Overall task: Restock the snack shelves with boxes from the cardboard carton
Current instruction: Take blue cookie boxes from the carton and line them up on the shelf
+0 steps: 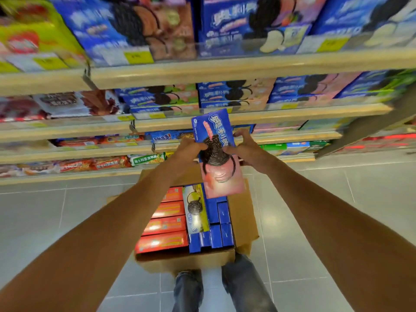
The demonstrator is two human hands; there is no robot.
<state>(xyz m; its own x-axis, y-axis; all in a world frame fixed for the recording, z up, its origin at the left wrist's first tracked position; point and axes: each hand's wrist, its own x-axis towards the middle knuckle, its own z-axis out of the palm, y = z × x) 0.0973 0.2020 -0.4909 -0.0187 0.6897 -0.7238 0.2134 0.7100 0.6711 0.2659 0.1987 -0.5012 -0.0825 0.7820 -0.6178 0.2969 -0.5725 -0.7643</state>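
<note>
Head view: the cardboard carton [184, 260] stands open on the grey tiled floor [315, 210], and all positions below are given relative to it. The cookie box [221, 183], blue at its far end and pink at its near end, is held in the air above the far end of the carton, clear of the contents, with its printed face toward the camera and its long axis pointing away from the person. The left hand [189, 149] grips the left edge of the cookie box, and its fingers [200, 146] curl onto the printed face. The right hand [245, 147] grips the right edge in the same way, so both sets of fingers are closed on the cookie box. Inside the carton, red boxes [165, 226] lie stacked along the left side. Blue boxes [219, 235] stand on end along the right side. One yellow and blue box [195, 210] lies flat between these two groups. Beyond the far side of the carton rise the shelves [247, 118], several tiers filled with blue cookie packs and other snacks, blurred in this view. Yellow price tags [139, 56] sit on the shelf edges. At the near side of the carton, the person's legs [245, 282] in jeans stand just behind its front wall.
</note>
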